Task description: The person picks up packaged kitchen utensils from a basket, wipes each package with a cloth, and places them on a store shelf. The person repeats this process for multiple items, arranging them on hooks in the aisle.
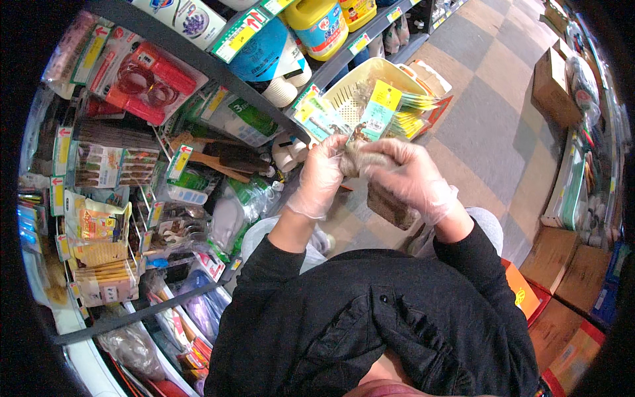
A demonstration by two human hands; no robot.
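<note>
Both hands wear thin clear gloves and meet in front of the chest. My left hand (325,173) pinches the left side of a grey-brown cloth (351,161), which looks bunched up. On the cloth's right side, my right hand (397,168) has its fingers curled over it, slightly blurred. Just above the fingers stands a packet with a yellow and light-blue card (379,111); whether a hand holds it too cannot be told. Behind it is a cream plastic basket (379,63) with similar carded packets (409,121). A brown block-like item (392,206) shows below my right hand.
Shelves with hanging packets (114,166) and price tags fill the left. A yellow jug (317,27) and paper cups (280,92) stand on the upper shelf. Cardboard boxes (555,84) line the right side of the checkered floor (488,106). An orange box (523,293) lies near my right elbow.
</note>
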